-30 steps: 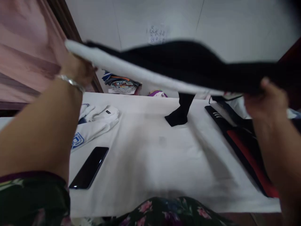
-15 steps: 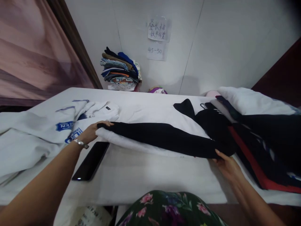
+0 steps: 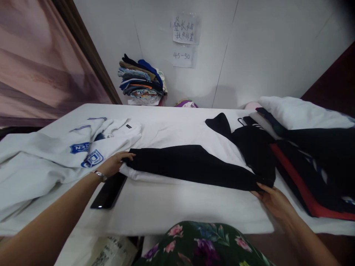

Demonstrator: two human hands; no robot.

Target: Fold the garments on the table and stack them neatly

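A white garment with black sleeves and a black hood (image 3: 253, 151) lies spread across the table, its white body (image 3: 177, 133) facing up. One black sleeve (image 3: 191, 164) lies lengthwise over the near edge of the body. At the sleeve's left end, my left hand (image 3: 115, 163) pinches the cloth, a silver bracelet on the wrist. My right hand (image 3: 270, 195) grips the black cloth at the right end, thumb on top and fingers underneath. A black phone (image 3: 109, 192) lies just below my left hand.
White clothing with blue badges (image 3: 36, 159) covers the table's left side. Folded dark and red garments (image 3: 318, 177) are piled at the right, beside a white bundle (image 3: 302, 114). A stack of folded clothes (image 3: 141, 79) stands against the wall (image 3: 249, 55), where paper signs (image 3: 185, 29) hang.
My left hand has moved slightly right and down with the sleeve end, and the sleeve now lies lower and flatter on the white body. My right hand keeps its hold, slightly lower.
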